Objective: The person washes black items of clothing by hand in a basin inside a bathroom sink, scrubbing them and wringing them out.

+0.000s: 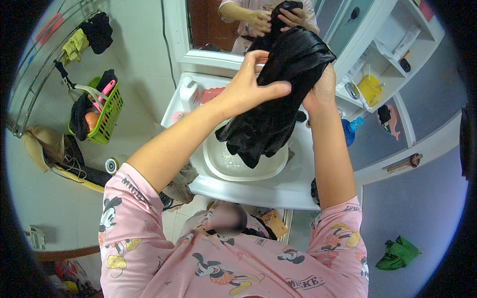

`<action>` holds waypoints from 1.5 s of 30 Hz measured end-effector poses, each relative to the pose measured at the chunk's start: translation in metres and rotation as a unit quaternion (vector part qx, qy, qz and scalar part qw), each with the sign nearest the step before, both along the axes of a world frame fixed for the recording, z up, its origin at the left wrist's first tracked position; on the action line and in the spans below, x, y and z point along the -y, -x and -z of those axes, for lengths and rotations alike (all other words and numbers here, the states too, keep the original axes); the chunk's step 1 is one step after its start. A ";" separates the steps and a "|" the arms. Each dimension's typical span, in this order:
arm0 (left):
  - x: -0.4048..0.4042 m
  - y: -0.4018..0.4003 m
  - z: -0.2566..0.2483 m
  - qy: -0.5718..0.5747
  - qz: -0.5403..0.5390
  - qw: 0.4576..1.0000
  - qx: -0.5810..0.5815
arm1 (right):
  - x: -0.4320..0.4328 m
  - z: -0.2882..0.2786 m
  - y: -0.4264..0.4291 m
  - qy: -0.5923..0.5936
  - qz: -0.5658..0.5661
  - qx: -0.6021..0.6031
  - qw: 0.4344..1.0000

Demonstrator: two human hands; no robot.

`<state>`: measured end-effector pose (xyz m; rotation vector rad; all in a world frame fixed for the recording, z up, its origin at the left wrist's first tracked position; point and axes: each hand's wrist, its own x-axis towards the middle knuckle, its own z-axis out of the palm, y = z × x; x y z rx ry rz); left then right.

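A black, shiny, wet-looking cloth [283, 97] hangs in loose folds between my hands. My left hand [257, 83] grips its left side, with the thumb lying over the front. Behind the right edge of the cloth is my right hand [323, 89], holding it; most of those fingers are hidden. The lower folds hang over a white plastic basin [244, 176] with some clear water [233, 160] in it. That basin sits in the white washstand [261, 192]. The mirror [223, 33] shows both hands around the raised cloth.
A white pump bottle [189, 94] and a pink dish [211, 94] stand back left on the washstand. A blue pump bottle [349, 132] is right of my right forearm. Left, a green basket [108, 115] hangs below a wire rack [41, 72]. Open shelves [387, 69] flank the mirror.
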<state>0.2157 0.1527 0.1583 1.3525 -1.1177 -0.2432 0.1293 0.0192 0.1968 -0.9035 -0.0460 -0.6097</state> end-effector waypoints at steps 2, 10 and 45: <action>-0.009 -0.002 0.024 -0.050 0.021 0.999 0.002 | -0.023 -0.013 -0.002 -0.036 0.044 -0.051 0.997; 0.022 0.022 0.084 0.016 -0.104 0.991 0.088 | -0.026 0.007 -0.004 -0.225 -0.264 0.091 0.934; 0.027 0.020 0.082 -0.069 -0.115 0.987 0.093 | -0.014 0.188 0.168 -0.282 -0.261 -0.419 0.822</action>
